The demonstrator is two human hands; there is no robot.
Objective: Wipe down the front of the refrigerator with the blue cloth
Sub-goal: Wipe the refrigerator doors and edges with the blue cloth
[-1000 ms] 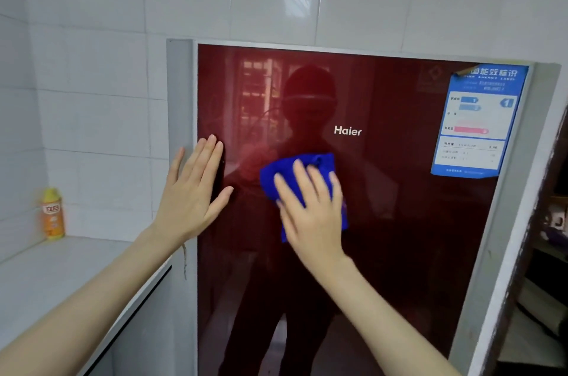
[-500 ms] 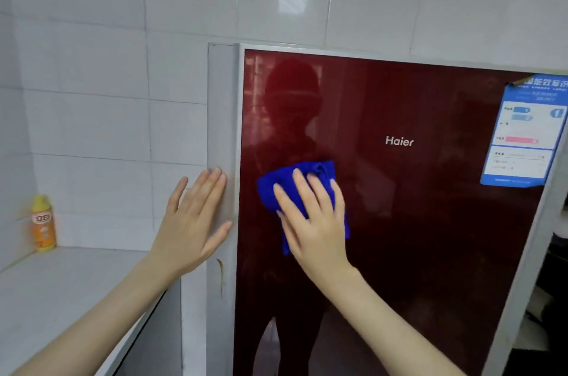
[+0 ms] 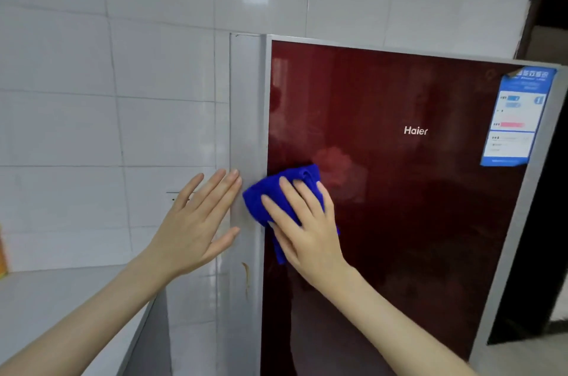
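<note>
Head view: fridge door (image 3: 399, 237), glossy dark red, fills the R half of frame. R hand (image 3: 307, 231) lies flat on the blue cloth (image 3: 261, 200). Its fingers (image 3: 293, 195) are straight & slightly spread, pressing the cloth vs the door, none curled round it. Cloth is bunched under those fingers & palm. It pokes out above the fingertips and to their left, at the door's L edge, lapping onto the grey side panel (image 3: 246, 114).

L hand (image 3: 193, 228) is flat & holds nothing, fingers (image 3: 212, 188) straight & close together, thumb apart. Its fingertips are on the grey panel, just left of the cloth; can't tell if they touch it.

White Haier logo (image 3: 415, 130) sits up & right of the R fingertips. Blue-white label sticker (image 3: 516, 117) is further right, near the door's top R corner. White tiled wall (image 3: 123, 68) is above & left of the L fingers, w/ a pale counter (image 3: 46, 308) below that forearm.
</note>
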